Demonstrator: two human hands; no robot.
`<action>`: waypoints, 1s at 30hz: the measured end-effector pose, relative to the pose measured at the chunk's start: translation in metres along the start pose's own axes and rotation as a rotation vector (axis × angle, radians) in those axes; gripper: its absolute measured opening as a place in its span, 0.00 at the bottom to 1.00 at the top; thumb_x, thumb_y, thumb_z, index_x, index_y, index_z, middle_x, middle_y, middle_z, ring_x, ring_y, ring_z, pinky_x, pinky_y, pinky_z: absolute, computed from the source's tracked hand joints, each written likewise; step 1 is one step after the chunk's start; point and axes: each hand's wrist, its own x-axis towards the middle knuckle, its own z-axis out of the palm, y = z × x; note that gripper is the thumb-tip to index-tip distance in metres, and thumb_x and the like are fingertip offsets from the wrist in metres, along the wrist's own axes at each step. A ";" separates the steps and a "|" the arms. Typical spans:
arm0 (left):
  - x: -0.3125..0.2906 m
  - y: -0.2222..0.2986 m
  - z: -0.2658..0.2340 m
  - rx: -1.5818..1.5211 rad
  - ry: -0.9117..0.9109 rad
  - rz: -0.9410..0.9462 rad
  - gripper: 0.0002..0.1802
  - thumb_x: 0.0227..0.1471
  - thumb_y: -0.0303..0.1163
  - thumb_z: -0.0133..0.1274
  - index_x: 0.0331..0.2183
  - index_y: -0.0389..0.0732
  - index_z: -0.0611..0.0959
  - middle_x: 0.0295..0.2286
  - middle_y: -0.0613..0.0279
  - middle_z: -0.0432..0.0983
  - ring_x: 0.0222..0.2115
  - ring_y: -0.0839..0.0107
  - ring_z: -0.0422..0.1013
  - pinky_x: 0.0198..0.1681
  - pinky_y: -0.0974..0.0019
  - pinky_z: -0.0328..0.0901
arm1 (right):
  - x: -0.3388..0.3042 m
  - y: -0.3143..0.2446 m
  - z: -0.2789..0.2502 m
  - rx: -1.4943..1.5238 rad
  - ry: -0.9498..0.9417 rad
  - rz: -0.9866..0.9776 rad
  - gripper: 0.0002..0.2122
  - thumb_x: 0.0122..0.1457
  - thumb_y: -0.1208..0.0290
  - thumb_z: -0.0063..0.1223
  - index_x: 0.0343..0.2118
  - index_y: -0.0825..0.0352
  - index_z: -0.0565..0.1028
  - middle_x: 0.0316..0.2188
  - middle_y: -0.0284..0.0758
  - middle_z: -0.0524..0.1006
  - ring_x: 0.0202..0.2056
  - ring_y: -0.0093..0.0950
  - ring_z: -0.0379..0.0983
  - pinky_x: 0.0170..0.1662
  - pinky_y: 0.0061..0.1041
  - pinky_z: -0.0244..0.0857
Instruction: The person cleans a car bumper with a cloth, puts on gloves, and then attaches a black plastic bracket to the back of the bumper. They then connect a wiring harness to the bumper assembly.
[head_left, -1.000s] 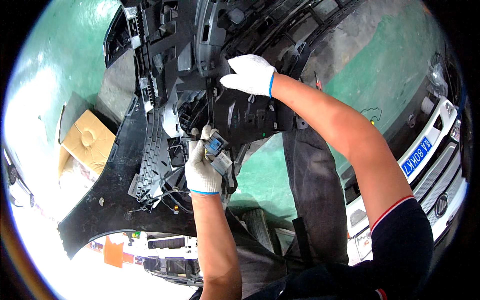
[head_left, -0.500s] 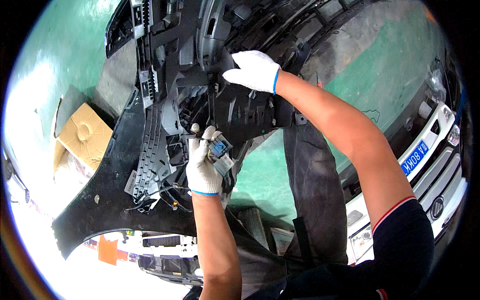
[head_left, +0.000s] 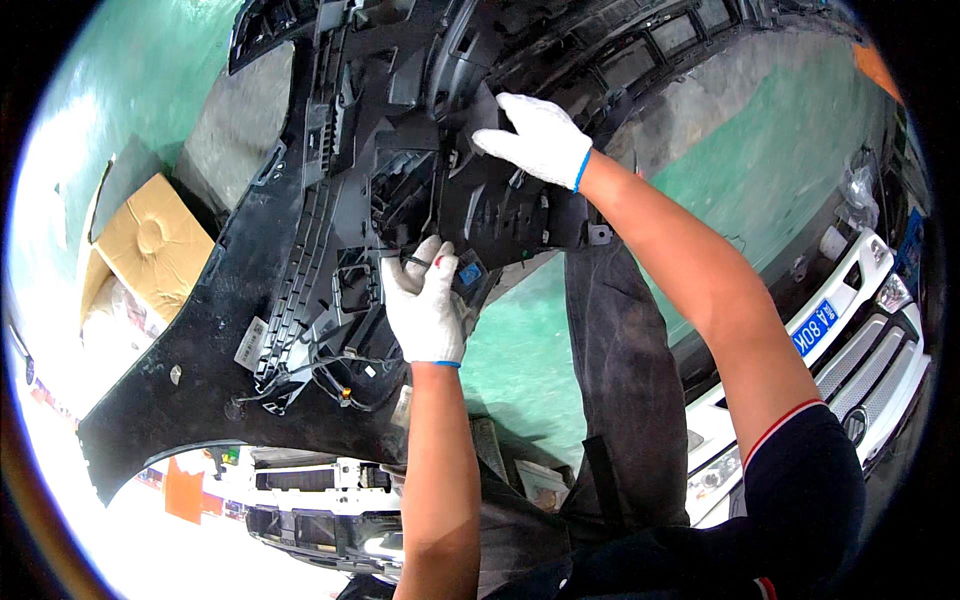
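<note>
A large black car bumper cover (head_left: pixel 330 420), its inner side towards me, spreads across the left and middle of the head view. My left hand (head_left: pixel 428 310), in a white knit glove, bends its fingers around a small grey electronic module with a blue label (head_left: pixel 470 273). The hand hides most of the module. A thin dark piece shows by its fingertips. Farther up, my right hand (head_left: pixel 540 143), gloved likewise, lies against the bumper, fingers stretched out and thumb apart. Below the left hand, a wiring harness (head_left: pixel 345 385) runs along the bumper.
An opened cardboard box (head_left: pixel 160 245) stands at the left on the green floor. White front bumpers (head_left: pixel 865 330) with grilles lie at the right. Other bumper parts (head_left: pixel 320 510) and an orange sheet (head_left: pixel 183 490) are at the lower left. My leg (head_left: pixel 625 390) stands beside the bumper.
My left hand has turned and moved slightly right and up, now covering more of the module. My right hand has shifted a little right. The bumper's place in view has shifted too.
</note>
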 end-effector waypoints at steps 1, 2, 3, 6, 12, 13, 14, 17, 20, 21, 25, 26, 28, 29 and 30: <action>0.000 -0.001 0.002 0.068 0.044 0.021 0.45 0.54 0.21 0.64 0.67 0.36 0.58 0.54 0.41 0.72 0.52 0.58 0.72 0.57 0.60 0.68 | -0.002 -0.004 -0.002 0.017 -0.016 0.045 0.26 0.60 0.50 0.57 0.48 0.73 0.75 0.43 0.51 0.79 0.48 0.52 0.75 0.52 0.44 0.67; -0.003 -0.003 0.004 0.147 0.107 0.030 0.44 0.55 0.23 0.64 0.66 0.34 0.58 0.54 0.42 0.72 0.51 0.60 0.73 0.56 0.61 0.68 | -0.003 -0.003 -0.001 0.024 0.035 0.019 0.26 0.60 0.50 0.57 0.48 0.72 0.76 0.43 0.50 0.79 0.48 0.51 0.75 0.53 0.43 0.67; -0.007 -0.004 0.006 0.225 0.169 0.040 0.44 0.55 0.25 0.65 0.66 0.33 0.59 0.54 0.43 0.73 0.50 0.62 0.73 0.55 0.62 0.68 | -0.005 -0.001 0.004 0.030 0.086 -0.006 0.26 0.59 0.50 0.57 0.47 0.71 0.76 0.43 0.50 0.79 0.49 0.50 0.75 0.53 0.43 0.67; -0.017 -0.008 0.008 0.481 0.236 0.145 0.48 0.53 0.29 0.68 0.66 0.29 0.58 0.55 0.44 0.73 0.51 0.61 0.73 0.57 0.62 0.66 | -0.016 0.006 0.010 -0.063 0.289 -0.086 0.25 0.59 0.51 0.59 0.49 0.69 0.77 0.44 0.47 0.79 0.51 0.47 0.74 0.55 0.42 0.67; -0.038 0.011 0.004 0.926 0.363 0.462 0.38 0.50 0.32 0.70 0.59 0.30 0.73 0.53 0.45 0.73 0.53 0.56 0.71 0.61 0.57 0.64 | -0.079 -0.068 0.001 0.234 0.276 -0.017 0.19 0.59 0.59 0.61 0.48 0.68 0.80 0.43 0.44 0.80 0.47 0.42 0.77 0.53 0.38 0.70; -0.039 0.014 0.006 0.916 0.364 0.514 0.32 0.50 0.32 0.70 0.54 0.32 0.77 0.51 0.47 0.75 0.53 0.55 0.72 0.60 0.56 0.64 | -0.096 -0.082 0.005 0.384 0.069 0.015 0.20 0.61 0.58 0.61 0.50 0.69 0.79 0.45 0.45 0.81 0.46 0.39 0.79 0.52 0.36 0.72; -0.041 0.019 0.009 0.962 0.304 0.543 0.31 0.50 0.32 0.69 0.54 0.33 0.78 0.50 0.47 0.75 0.53 0.55 0.72 0.60 0.57 0.65 | -0.113 -0.102 0.005 0.591 -0.095 0.086 0.20 0.64 0.59 0.58 0.51 0.70 0.78 0.48 0.45 0.81 0.49 0.36 0.79 0.54 0.33 0.71; -0.053 0.029 0.014 1.038 0.181 0.611 0.26 0.50 0.31 0.67 0.51 0.34 0.80 0.49 0.48 0.76 0.51 0.54 0.73 0.57 0.58 0.67 | -0.141 -0.123 0.017 0.923 -0.189 0.230 0.17 0.70 0.63 0.50 0.51 0.72 0.78 0.45 0.41 0.83 0.47 0.28 0.79 0.52 0.27 0.72; -0.062 0.037 0.030 0.941 0.097 0.408 0.22 0.53 0.33 0.67 0.46 0.32 0.83 0.43 0.51 0.80 0.42 0.62 0.78 0.50 0.61 0.71 | -0.154 -0.126 0.018 1.195 -0.122 0.619 0.15 0.72 0.62 0.48 0.40 0.71 0.80 0.35 0.34 0.82 0.37 0.21 0.77 0.44 0.24 0.73; -0.068 0.051 0.040 0.619 -0.025 -0.095 0.21 0.56 0.35 0.66 0.46 0.31 0.84 0.41 0.50 0.82 0.37 0.63 0.79 0.47 0.63 0.73 | -0.154 -0.120 0.019 1.177 -0.070 0.644 0.15 0.71 0.61 0.49 0.39 0.70 0.80 0.34 0.33 0.81 0.35 0.20 0.76 0.42 0.24 0.73; -0.096 0.030 0.008 0.911 -0.447 0.260 0.18 0.62 0.29 0.50 0.51 0.31 0.79 0.40 0.48 0.82 0.42 0.49 0.77 0.48 0.61 0.69 | -0.150 -0.076 0.026 1.062 0.169 0.759 0.16 0.70 0.58 0.51 0.35 0.68 0.81 0.30 0.32 0.81 0.32 0.20 0.74 0.39 0.23 0.68; -0.107 0.025 0.002 0.833 -0.474 0.416 0.18 0.62 0.28 0.48 0.51 0.30 0.78 0.41 0.47 0.82 0.43 0.45 0.77 0.50 0.60 0.68 | -0.148 -0.068 0.028 1.053 0.269 0.767 0.17 0.70 0.57 0.51 0.34 0.67 0.81 0.29 0.32 0.80 0.32 0.20 0.73 0.39 0.23 0.67; -0.124 0.025 -0.003 0.642 -0.474 0.018 0.17 0.64 0.32 0.48 0.48 0.29 0.79 0.38 0.54 0.80 0.44 0.56 0.75 0.54 0.62 0.65 | -0.150 -0.067 0.033 1.069 0.298 0.739 0.19 0.69 0.53 0.52 0.32 0.66 0.79 0.25 0.31 0.77 0.26 0.21 0.72 0.30 0.24 0.68; -0.127 0.029 -0.007 0.612 -0.459 -0.119 0.17 0.65 0.33 0.48 0.47 0.29 0.80 0.37 0.57 0.79 0.43 0.61 0.74 0.53 0.63 0.65 | -0.149 -0.067 0.032 1.098 0.337 0.773 0.19 0.69 0.52 0.52 0.32 0.66 0.79 0.25 0.31 0.77 0.26 0.22 0.72 0.31 0.25 0.68; -0.126 0.030 -0.010 0.582 -0.442 -0.256 0.18 0.65 0.34 0.49 0.47 0.29 0.80 0.36 0.60 0.78 0.43 0.65 0.73 0.52 0.64 0.64 | -0.148 -0.067 0.032 1.127 0.376 0.808 0.20 0.69 0.51 0.52 0.32 0.65 0.79 0.25 0.32 0.77 0.26 0.23 0.73 0.31 0.26 0.68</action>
